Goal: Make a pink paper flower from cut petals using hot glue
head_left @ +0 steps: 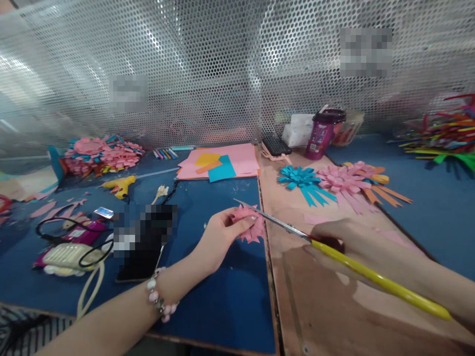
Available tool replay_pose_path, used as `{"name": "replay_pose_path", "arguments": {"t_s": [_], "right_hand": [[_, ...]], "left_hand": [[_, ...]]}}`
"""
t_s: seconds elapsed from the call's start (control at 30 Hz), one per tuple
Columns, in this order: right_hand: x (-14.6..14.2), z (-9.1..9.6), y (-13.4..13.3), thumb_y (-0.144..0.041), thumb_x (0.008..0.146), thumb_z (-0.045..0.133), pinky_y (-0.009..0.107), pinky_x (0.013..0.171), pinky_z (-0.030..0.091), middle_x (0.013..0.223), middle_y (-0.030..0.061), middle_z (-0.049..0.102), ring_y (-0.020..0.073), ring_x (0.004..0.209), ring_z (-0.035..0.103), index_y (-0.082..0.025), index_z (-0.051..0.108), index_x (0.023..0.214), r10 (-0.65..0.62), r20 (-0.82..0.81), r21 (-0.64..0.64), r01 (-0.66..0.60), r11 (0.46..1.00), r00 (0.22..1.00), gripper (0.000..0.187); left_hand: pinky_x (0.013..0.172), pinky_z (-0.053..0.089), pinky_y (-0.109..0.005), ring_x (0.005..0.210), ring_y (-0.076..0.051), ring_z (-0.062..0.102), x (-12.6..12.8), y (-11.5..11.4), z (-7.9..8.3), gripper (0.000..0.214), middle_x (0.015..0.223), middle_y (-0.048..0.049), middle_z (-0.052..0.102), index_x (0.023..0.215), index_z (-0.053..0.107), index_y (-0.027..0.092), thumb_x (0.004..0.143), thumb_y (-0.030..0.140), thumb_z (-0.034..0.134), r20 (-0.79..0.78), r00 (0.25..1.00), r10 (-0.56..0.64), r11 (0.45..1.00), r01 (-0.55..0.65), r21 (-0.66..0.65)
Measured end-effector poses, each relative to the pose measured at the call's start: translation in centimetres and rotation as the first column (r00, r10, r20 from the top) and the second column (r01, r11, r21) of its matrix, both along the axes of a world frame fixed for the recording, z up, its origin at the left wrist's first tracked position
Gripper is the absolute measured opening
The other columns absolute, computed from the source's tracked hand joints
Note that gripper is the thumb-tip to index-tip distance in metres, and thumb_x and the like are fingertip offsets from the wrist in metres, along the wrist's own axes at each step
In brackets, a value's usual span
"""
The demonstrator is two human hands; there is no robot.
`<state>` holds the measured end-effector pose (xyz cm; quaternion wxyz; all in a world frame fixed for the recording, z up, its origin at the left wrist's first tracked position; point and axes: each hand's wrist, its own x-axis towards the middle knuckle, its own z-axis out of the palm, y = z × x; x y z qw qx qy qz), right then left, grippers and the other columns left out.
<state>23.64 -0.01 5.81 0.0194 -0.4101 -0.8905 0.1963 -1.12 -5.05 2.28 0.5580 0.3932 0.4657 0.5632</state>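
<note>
My left hand [226, 237], with a beaded bracelet on the wrist, pinches a pink paper flower [254, 228] between thumb and fingers above the blue table. The flower's edge is cut into pointed petals. In my right hand [345, 242] is a pair of scissors [345, 259] with a long yellow handle. Its metal blades reach left across the top of the flower, the tip just beyond the petals. Whether the blades touch the paper I cannot tell. Some fingers of my right hand are hidden behind the handle.
Finished blue [297, 179] and pink [343, 180] paper flowers with ribbon tails lie at right. Coloured paper sheets [241, 155] and a yellow glue gun [120, 186] lie further back. A dark phone [144, 252] and cables are at left. A purple cup [322, 136] stands by the perforated metal partition.
</note>
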Motion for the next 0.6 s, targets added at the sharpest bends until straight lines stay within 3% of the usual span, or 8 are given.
{"name": "replay_pose_path", "arguments": {"t_s": [0.27, 0.5, 0.6], "right_hand": [[-0.8, 1.0, -0.4, -0.024, 0.085, 0.049, 0.029, 0.054, 0.024, 0.058, 0.0034, 0.060, 0.0172, 0.057, 0.048, -0.019, 0.060, 0.058, -0.067, 0.122, 0.037, 0.063, 0.997, 0.990, 0.030], [-1.3, 1.3, -0.6, -0.019, 0.082, 0.048, 0.029, 0.055, 0.027, 0.061, 0.0041, 0.062, 0.0185, 0.059, 0.054, -0.018, 0.057, 0.056, -0.073, 0.093, 0.024, 0.071, 0.997, 0.993, 0.028], [-1.4, 1.5, -0.7, -0.026, 0.084, 0.048, 0.028, 0.055, 0.028, 0.061, 0.0032, 0.061, 0.0181, 0.060, 0.055, -0.019, 0.056, 0.060, -0.126, 0.059, -0.004, 0.126, 0.992, 0.990, 0.027]], "left_hand": [[0.060, 0.052, -0.027, 0.065, -0.015, 0.065, 0.2, -0.2, 0.6, 0.030, 0.077, -0.0064, 0.068, 0.088, 0.065, 0.010, 0.072, 0.032, 0.079, 0.053, 0.998, -0.015, 0.998, 0.018, -0.057], [0.054, 0.048, -0.023, 0.065, -0.014, 0.064, 0.0, 0.0, 0.4, 0.034, 0.081, -0.0063, 0.068, 0.090, 0.064, 0.010, 0.070, 0.032, 0.081, 0.078, 0.997, 0.012, 0.996, -0.006, -0.085], [0.054, 0.045, -0.022, 0.065, -0.013, 0.063, -0.1, 0.1, 0.2, 0.030, 0.081, -0.0069, 0.068, 0.090, 0.065, 0.011, 0.073, 0.032, 0.078, 0.051, 0.999, 0.001, 0.998, 0.002, -0.062]]}}
